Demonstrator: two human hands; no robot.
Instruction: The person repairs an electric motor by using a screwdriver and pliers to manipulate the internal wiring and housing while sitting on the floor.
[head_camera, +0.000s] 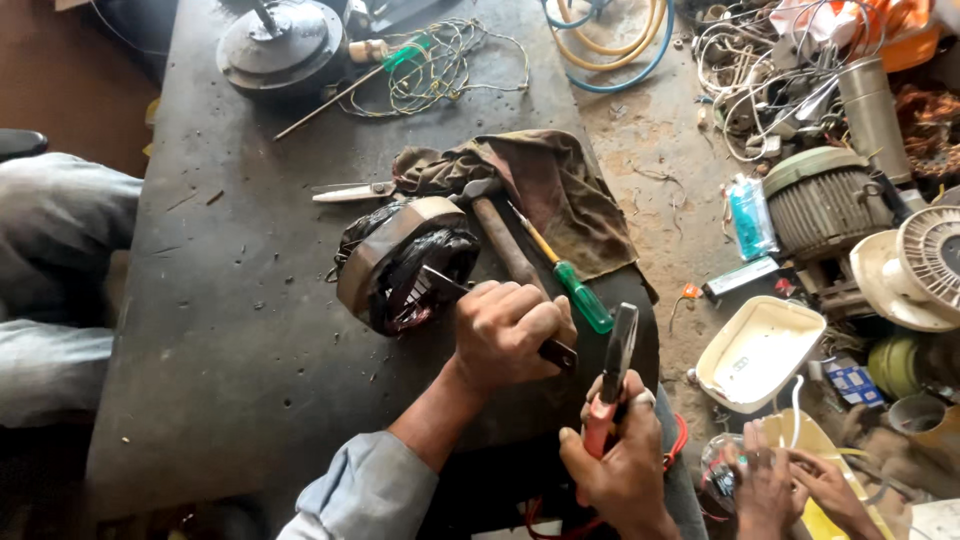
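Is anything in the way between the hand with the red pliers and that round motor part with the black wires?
Yes. The left hand, gripping a dark metal chisel-like tool pushed into the round metal motor stator with black windings, sits between it and the right hand holding red-handled pliers.

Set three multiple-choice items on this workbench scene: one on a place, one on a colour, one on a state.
1. Where does the hammer lie?
A. on the cloth
B. on the floor
C. in the white tray

2. What colour is the screwdriver handle?
A. red
B. green
C. black

3. What does the right hand hold?
A. nothing
B. scissors
C. pliers

Key: 1 A, its head and handle rest on the brown cloth. 2 B, the handle beside the left hand is green. 3 C, the fingers wrap red-handled pliers, held upright.
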